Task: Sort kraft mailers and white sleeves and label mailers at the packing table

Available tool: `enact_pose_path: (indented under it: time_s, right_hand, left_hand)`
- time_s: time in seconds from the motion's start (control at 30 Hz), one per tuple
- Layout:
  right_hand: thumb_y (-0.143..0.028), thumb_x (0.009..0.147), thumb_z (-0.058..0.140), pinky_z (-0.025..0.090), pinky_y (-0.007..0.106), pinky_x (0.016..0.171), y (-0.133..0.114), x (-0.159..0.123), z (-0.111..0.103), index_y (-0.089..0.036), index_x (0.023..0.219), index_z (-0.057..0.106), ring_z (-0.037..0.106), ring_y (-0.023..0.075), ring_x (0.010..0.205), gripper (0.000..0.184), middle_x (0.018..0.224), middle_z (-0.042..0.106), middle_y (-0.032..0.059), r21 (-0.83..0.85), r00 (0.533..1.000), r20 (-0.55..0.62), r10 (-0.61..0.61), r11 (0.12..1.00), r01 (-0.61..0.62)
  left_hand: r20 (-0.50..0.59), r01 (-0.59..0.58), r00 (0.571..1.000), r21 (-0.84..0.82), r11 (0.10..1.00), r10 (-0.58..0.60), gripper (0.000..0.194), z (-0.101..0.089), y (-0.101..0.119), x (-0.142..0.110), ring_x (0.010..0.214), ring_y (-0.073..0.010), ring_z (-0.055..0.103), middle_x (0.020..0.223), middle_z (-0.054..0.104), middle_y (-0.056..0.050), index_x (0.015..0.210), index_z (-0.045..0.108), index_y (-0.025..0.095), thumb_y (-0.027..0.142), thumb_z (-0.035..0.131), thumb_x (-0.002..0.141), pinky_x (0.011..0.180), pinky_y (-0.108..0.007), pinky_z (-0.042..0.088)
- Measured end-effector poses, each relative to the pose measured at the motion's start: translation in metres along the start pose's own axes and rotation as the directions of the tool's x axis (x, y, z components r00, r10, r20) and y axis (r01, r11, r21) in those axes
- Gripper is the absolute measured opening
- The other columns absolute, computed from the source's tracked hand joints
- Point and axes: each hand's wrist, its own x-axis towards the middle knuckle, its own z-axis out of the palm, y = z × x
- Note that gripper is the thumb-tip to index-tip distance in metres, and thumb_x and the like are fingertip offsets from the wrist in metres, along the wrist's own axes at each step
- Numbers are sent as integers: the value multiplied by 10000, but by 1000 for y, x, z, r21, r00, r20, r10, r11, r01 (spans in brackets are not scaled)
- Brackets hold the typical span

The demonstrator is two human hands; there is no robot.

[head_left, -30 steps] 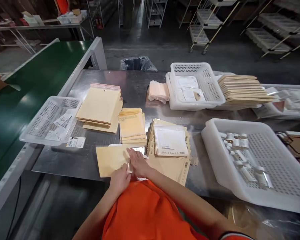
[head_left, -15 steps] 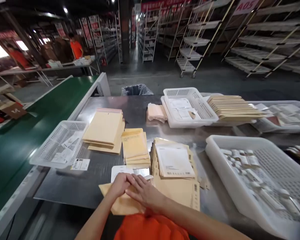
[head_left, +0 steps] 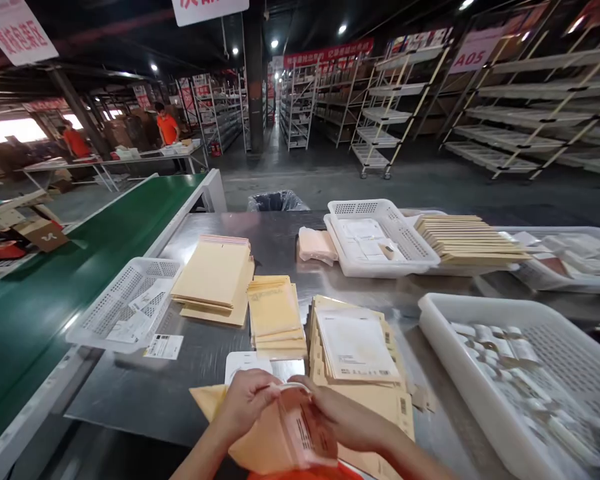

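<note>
At the near edge of the steel table (head_left: 280, 230), both my hands grip one tan padded envelope (head_left: 275, 437). My left hand (head_left: 246, 399) pinches its upper left edge. My right hand (head_left: 343, 417) curls round its right side and bends the printed flap up. Just behind lies a white label sheet (head_left: 245, 363). Three stacks of tan envelopes stand beyond: a large one (head_left: 214, 277), a small one (head_left: 274, 313), and a fanned one topped by a white sheet (head_left: 355, 343).
A green conveyor belt (head_left: 55, 280) runs along the left. White perforated baskets sit at the left (head_left: 123, 303), back centre (head_left: 380, 237) and right (head_left: 525, 360). Flat board stack (head_left: 467, 237) at back right. Two people in orange stand far back left.
The view tilted up. My hands went from pressing the envelope flat on the table to lifting it and folding its printed flap up.
</note>
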Motion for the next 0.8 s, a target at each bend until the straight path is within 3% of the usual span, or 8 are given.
enact_pose_path:
  time_s: [0.1,0.2,0.3,0.4,0.5,0.6,0.67,0.8]
  right_hand:
    - [-247,906,432,526,345,853,5,1,15,-203,1099,593,634,206,961,255,1066,670,77,174,997,-27,-78,981,81]
    - [-292,936,395,525,348,827,12,0,22,-194,972,612,628,206,922,240,1015,665,74,203,991,-102,-87,973,107]
    - [-314,922,437,507,320,737,20,0,22,-202,961,596,619,200,834,199,920,664,51,79,976,-203,-80,992,97]
    - [-350,940,399,493,327,701,26,4,30,-209,847,602,590,197,761,265,825,647,48,-104,961,-255,-103,991,78]
    - [-360,958,354,531,375,777,25,10,48,-220,896,620,610,220,835,307,894,665,72,-8,957,-272,-97,995,99]
    - [-415,944,405,542,386,835,24,7,53,-210,1033,617,623,238,935,308,1011,667,108,120,946,-301,-123,979,166]
    - [-475,930,447,536,366,802,25,-1,42,-212,1039,636,624,232,895,341,965,670,98,128,938,-310,-157,970,204]
    - [-530,918,491,461,298,655,27,-12,13,-209,767,661,584,183,694,393,726,612,33,143,944,-309,-120,975,171]
  left_hand:
    - [18,-68,998,-14,998,68,457,1,11,6,826,-198,678,862,760,-81,887,779,213,571,496,902,763,-290,483]
    - [40,-87,996,35,996,85,479,-3,16,8,802,-192,668,845,736,-91,866,785,211,593,496,891,731,-286,480]
    - [50,-77,996,134,988,71,519,-7,14,6,759,-195,668,795,734,-97,864,786,199,607,467,898,691,-290,478]
    - [-16,-103,994,169,980,107,508,4,11,4,747,-187,678,768,746,-81,826,770,194,566,439,927,699,-288,491]
    - [22,-262,964,279,924,266,518,27,16,5,705,-175,667,745,749,-65,781,741,194,511,375,965,651,-288,486]
    - [37,-419,894,424,803,447,547,37,25,5,619,-173,629,688,729,-60,730,706,183,476,320,984,560,-302,442]
    - [-72,-378,897,389,840,436,501,29,32,4,636,-165,637,683,722,-49,734,702,185,448,356,985,593,-287,453]
    - [-274,-148,941,187,971,196,462,7,40,-1,613,-154,622,619,662,-39,658,676,180,481,473,943,580,-264,437]
